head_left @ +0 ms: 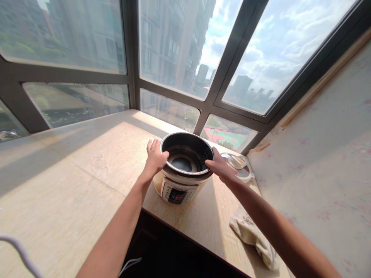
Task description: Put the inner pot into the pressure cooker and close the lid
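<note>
A round inner pot (185,164), dark inside with a pale rim, sits at the top of a white electric pressure cooker (162,189). Whether the pot is fully seated or slightly raised, I cannot tell. My left hand (156,156) grips the pot's rim on the left, thumb over the edge and fingers outside. On the opposite side my right hand (218,164) holds the rim in the same way, thumb inside. The cooker's control panel (177,195) faces me. Behind my right hand lies the cooker's lid (239,164), partly hidden by that hand and forearm.
The cooker stands on a pale marbled ledge (95,154) close to its front edge. A crumpled cloth (255,235) lies under my right forearm. Framed windows (174,46) rise behind, and a papered wall (324,162) bounds the right. A cable (20,251) curves at the lower left.
</note>
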Demonstrator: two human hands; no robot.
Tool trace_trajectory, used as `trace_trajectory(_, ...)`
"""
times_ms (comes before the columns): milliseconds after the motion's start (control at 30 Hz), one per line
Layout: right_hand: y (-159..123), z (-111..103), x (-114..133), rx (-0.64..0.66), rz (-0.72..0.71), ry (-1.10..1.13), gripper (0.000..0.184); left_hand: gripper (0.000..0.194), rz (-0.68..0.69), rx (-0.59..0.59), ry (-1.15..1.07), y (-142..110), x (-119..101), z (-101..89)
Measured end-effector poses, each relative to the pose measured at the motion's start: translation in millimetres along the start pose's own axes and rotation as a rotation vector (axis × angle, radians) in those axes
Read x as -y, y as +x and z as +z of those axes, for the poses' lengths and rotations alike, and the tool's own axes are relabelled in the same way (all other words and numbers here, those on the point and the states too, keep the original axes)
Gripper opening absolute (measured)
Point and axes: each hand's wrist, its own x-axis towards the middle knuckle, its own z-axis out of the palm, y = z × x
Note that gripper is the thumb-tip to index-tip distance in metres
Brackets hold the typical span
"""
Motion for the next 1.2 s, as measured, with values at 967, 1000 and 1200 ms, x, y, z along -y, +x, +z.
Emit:
trace_trajectory(967, 28, -14, -32, -0.004, -0.11, -0.166, 0.051, 0.059, 0.132, -0.074, -0.116, -3, 15, -2.9)
trace_trajectory(1000, 26, -18, -35, -0.054, -0.147, -0.127, 0.057, 0.057, 0.143, -0.092, -0.132, -2, 16, -1.8)
trace_trajectory(1200, 18, -39, -62, -0.17, -0.098, -0.062, 0.065, 0.061, 0.221, -0.19, -0.122, -6, 20, 0.1)
